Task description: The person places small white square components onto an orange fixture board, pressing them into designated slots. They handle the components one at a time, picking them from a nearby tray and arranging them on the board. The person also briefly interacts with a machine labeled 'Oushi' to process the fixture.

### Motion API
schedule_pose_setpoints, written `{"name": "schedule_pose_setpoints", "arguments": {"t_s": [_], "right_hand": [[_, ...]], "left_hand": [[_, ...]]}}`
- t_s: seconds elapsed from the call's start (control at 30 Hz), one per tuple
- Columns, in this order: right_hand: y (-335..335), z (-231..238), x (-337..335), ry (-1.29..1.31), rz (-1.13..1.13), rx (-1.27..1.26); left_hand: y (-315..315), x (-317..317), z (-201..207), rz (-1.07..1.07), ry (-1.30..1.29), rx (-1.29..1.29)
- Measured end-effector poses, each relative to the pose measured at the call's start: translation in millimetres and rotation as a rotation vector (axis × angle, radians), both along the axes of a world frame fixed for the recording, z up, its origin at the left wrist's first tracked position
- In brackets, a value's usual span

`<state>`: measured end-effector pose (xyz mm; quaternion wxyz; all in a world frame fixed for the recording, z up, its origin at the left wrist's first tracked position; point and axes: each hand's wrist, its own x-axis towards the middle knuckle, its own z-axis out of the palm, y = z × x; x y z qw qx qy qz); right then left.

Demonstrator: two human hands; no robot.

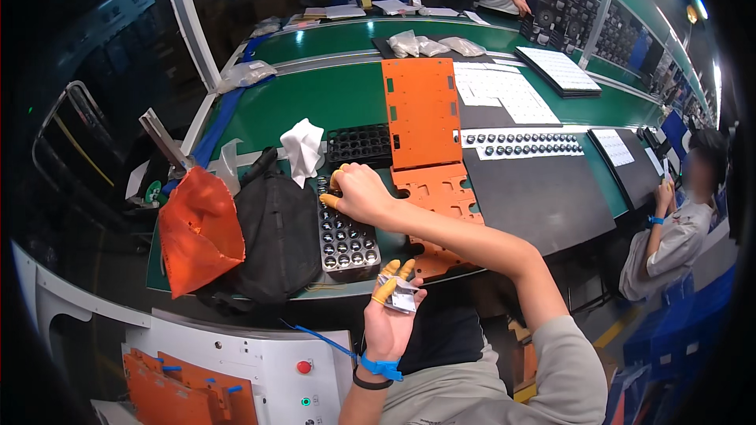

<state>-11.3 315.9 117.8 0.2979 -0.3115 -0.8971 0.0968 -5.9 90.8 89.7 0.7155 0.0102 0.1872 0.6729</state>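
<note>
My left hand, with yellow finger cots and a blue wrist strap, is closed around a small silver metal block near the table's front edge. My right hand reaches across to the left, over the far part of a tray that holds several round, glossy lens-like parts. Its cot-covered fingers are curled down at the tray; what they grip, if anything, is too small to make out. Beside that tray stands an orange fixture, its flat lower plate partly behind my right forearm and its panel upright.
Left of the tray lie a black bag, an orange pouch and a white cloth. A black tray sits behind. Rightward, a white strip of round parts rests by a dark mat. A co-worker sits at right.
</note>
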Motion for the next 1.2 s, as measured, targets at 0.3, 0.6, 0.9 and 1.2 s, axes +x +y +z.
{"name": "schedule_pose_setpoints", "arguments": {"t_s": [0.3,0.6,0.9,1.2], "right_hand": [[10,-6,-17,-0.045,-0.005,0.121],[0,8,8,0.060,-0.009,-0.113],[-63,26,104,0.434,0.131,-0.356],[-104,23,155,0.482,0.277,-0.441]], "left_hand": [[2,-1,0,0.026,0.174,0.015],[2,-12,9,0.011,0.077,0.050],[25,-9,8,0.104,-0.051,0.006],[34,3,12,0.078,0.264,0.045]]}}
